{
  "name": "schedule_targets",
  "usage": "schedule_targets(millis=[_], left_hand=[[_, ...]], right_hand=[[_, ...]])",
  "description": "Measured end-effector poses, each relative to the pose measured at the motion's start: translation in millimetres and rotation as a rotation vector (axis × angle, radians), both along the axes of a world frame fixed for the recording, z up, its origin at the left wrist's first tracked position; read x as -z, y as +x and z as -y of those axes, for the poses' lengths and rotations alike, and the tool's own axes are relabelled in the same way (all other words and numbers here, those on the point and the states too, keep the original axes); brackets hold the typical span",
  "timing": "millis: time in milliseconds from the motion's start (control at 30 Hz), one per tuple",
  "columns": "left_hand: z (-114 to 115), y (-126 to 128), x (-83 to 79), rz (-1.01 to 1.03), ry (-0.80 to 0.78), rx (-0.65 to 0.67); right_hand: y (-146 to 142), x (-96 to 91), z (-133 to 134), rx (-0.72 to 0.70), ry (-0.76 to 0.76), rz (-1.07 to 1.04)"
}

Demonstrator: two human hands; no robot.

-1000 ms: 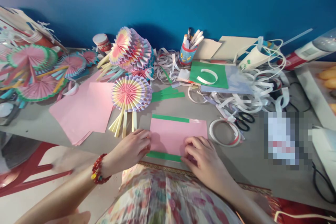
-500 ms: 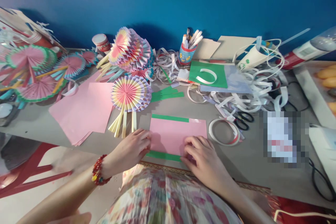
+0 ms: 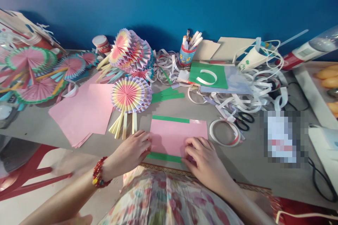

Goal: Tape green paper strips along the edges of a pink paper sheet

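Observation:
A pink sheet of paper (image 3: 169,137) lies flat at the table's front edge, with one green strip (image 3: 170,119) along its far edge and another green strip (image 3: 163,157) along its near edge. My left hand (image 3: 138,147) is closed at the sheet's left edge, its fingers curled together. At the near right corner, my right hand (image 3: 200,154) has its fingers bent onto the sheet, with the thumb by the near green strip. Both sets of fingertips are partly hidden. A short whitish piece (image 3: 198,121) shows at the far right corner of the sheet.
A tape roll (image 3: 224,132) lies right of the sheet, near black scissors (image 3: 244,121). Beyond are green strips (image 3: 169,95), a folded paper rosette (image 3: 129,95) and curled white strips (image 3: 237,102). Pink sheets (image 3: 84,112) lie left; a pen cup (image 3: 187,56) stands by the wall.
The view has shifted very slightly. Both hands stay in the same places on the pink sheet, and nothing on the table has visibly moved.

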State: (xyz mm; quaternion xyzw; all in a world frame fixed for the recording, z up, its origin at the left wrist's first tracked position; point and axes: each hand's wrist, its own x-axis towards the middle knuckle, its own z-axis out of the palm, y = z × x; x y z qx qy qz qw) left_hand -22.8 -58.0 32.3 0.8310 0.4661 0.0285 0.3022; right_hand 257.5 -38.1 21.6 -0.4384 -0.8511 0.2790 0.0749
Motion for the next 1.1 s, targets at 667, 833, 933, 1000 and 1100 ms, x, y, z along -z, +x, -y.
schedule_targets(millis=[667,833,933,1000,1100], left_hand=[[4.5,1.3,2.9,-0.012,0.056,-0.002],[4.2,0.9,4.3,0.011,0.071,-0.003],[4.1,1.0,3.7,0.006,0.065,0.0],[4.1,1.1,3.3,0.001,0.055,0.002],[4.3,1.2,3.7,-0.001,0.052,0.0]], right_hand=[[-0.7,-1.2,1.3,0.011,-0.014,0.013],[-1.6,-0.1,1.1,0.008,-0.012,0.023],[-2.2,0.1,0.5,0.01,-0.015,0.02],[-2.3,0.4,0.3,0.012,-0.017,0.013],[-1.9,1.0,0.6,0.013,-0.015,0.009]])
